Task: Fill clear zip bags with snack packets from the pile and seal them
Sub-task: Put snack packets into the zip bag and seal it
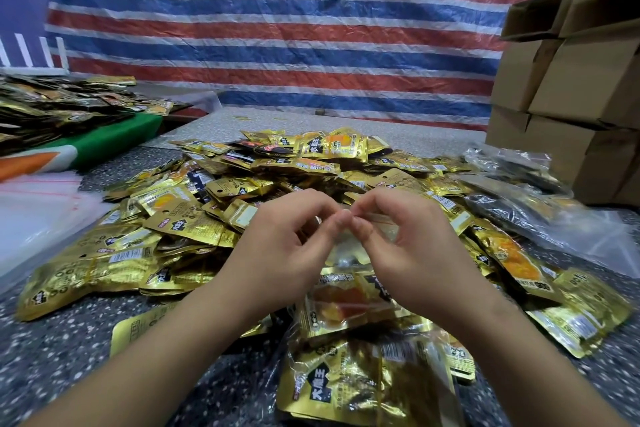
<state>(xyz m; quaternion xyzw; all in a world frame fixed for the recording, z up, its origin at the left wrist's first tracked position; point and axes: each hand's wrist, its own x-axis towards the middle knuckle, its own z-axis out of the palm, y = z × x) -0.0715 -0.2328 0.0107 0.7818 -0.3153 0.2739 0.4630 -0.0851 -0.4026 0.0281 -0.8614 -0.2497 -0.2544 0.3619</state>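
— So, take it from the big things down: what is on the bench [52, 340]?

— Mostly the pile of snack packets [277, 170], gold foil, heaped across the middle of the speckled top. Cardboard boxes [568, 87] are stacked at the far right, with filled bags [519, 184] lying in front of them. A stack of empty clear bags [38, 215] sits at the left edge.

— And the bag being worked on?

— The clear zip bag [360, 350] lies nearest the person, in front of the pile, already stuffed with packets. Its mouth is lifted up between the two hands.

— What are the hands doing?

— The left hand [277, 253] and the right hand [415, 250] meet at the top edge of the bag, each with thumb and fingertips curled into a pinch on the strip. So each grip is closed on the bag's mouth, touching at the centre.

— How would you finish that seal well?

— I'd judge the sealing has only just started at the middle. Keep the two tracks lined up, press firmly, then slide each pinch outward to its own corner. Push any packet corner down first; one caught in the strip would leave a gap. Whether the strip has engaged yet, I cannot tell.
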